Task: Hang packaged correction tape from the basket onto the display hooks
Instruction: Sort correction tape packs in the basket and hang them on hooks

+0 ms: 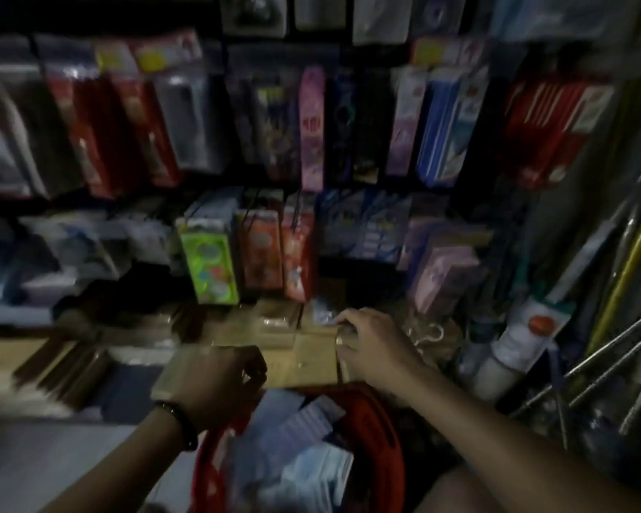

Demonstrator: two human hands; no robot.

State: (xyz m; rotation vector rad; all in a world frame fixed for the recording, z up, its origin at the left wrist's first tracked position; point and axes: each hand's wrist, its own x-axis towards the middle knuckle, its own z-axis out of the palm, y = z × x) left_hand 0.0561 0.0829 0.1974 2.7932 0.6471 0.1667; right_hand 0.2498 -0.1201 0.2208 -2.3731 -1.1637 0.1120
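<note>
A red basket (389, 435) sits low in front of me, holding several pale blue and white correction tape packages (311, 472). My right hand (371, 346) reaches forward above the basket and pinches a small bluish package (324, 312) near the cardboard boxes. My left hand (226, 383), with a dark band on the wrist, hovers over the basket's left rim with fingers curled; whether it holds anything is hidden by blur. Hanging packs (367, 227) on the display hooks fill the wall ahead.
Cardboard boxes (297, 349) lie below the display. Green and orange packs (208, 261) hang in the middle row, red and grey packs (126, 116) higher left. Metal rods and a yellow pole (615, 275) lean at right beside white bottles (515, 342). My knee shows at bottom right.
</note>
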